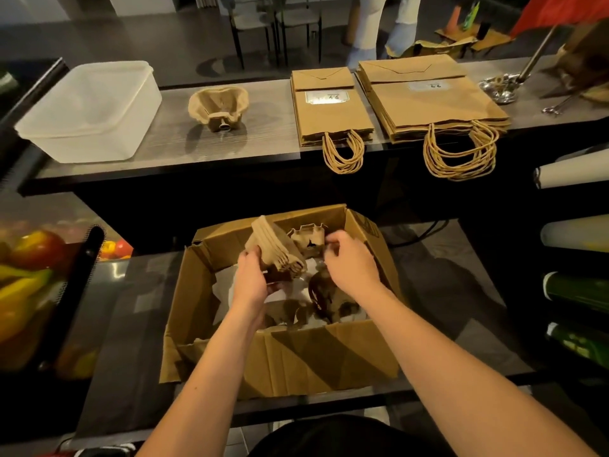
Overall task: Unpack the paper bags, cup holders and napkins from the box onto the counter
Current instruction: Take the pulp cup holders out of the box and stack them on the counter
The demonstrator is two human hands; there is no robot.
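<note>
- Unpacking looks roughly halfway done, judging by what's already up on the counter [263, 140] versus what's still down in the cardboard box [296, 357].
- Done so far: two stacks of flat paper bags sit toward the counter's far right, the smaller stack [331, 110] just beside the larger stack [428, 97], handles hanging over the near edge. One nested pile of cup holders [218, 105] sits mid-counter, and a clear plastic tub [89, 110] is at the left end.
- In hand: the left hand [251, 282] has fingers curled around a bundle of brown cup holders [275, 247], lifted just above the box's middle. The right hand [351, 262] reaches into the box near its far wall, fingers bent onto another cup holder piece [308, 237]; can't tell if it's actually gripped.
- Still left: white napkins [227, 285] lining the box floor, plus more brown pieces near its near wall. No napkins on the counter yet.
- Count: two bag stacks, one holder pile up top, one box.
</note>
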